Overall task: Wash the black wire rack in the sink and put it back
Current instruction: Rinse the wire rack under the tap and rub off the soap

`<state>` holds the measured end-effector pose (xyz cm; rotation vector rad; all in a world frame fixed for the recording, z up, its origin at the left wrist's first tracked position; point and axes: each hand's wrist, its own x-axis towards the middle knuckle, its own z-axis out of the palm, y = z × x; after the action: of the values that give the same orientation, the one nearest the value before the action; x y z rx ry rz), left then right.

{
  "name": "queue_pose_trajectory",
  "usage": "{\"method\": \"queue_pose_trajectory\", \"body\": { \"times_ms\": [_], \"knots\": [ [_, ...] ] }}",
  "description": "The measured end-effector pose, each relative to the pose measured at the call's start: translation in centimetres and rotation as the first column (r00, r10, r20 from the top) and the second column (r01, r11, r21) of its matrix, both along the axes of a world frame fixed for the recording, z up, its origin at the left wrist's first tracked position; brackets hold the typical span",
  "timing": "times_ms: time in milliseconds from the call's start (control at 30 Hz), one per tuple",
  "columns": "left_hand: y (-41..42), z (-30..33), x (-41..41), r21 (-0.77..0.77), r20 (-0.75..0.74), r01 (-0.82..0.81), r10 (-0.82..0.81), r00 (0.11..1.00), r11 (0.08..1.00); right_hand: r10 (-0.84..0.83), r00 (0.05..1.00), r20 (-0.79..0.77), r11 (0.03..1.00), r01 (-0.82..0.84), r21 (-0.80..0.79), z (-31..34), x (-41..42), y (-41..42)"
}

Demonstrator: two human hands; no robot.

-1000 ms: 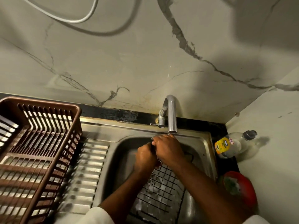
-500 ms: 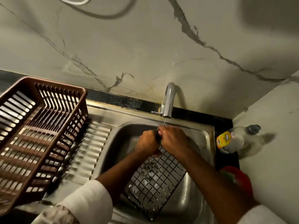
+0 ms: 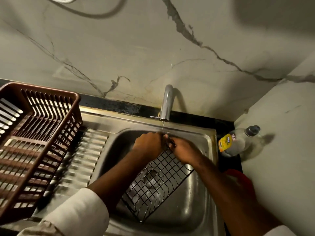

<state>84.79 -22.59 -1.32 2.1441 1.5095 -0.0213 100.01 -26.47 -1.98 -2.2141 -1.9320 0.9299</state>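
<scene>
Black wire rack (image 3: 158, 183) leans in the sink (image 3: 192, 217); left hand (image 3: 149, 142) and right hand (image 3: 183, 149) both grip its top edge under the tap (image 3: 167, 103).

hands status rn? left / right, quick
Left hand: fingers curled on the top edge of the black wire rack, under the tap's trickle.
Right hand: grips the same top edge of the rack.
</scene>
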Motion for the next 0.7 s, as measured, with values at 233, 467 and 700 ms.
{"method": "queue_pose_trajectory", "body": {
  "times_ms": [233,467,700],
  "knots": [
    [1.7,-0.7,-0.4,0.007,0.351,0.1,-0.097,0.931,0.995,-0.092,0.99,0.105,0.994,0.086,0.061,0.1,-1.3,0.0],
    [1.5,-3.5,-3.0,-0.066,0.403,0.115,-0.079,0.912,0.991,-0.212,0.969,0.127,0.977,0.209,0.037,0.9,-0.9,0.5],
    [3.8,-2.5,-1.8,0.016,0.466,0.269,-0.246,0.85,0.963,-0.149,0.983,0.109,0.989,0.145,0.041,1.2,-2.7,0.3]
  ]
}}
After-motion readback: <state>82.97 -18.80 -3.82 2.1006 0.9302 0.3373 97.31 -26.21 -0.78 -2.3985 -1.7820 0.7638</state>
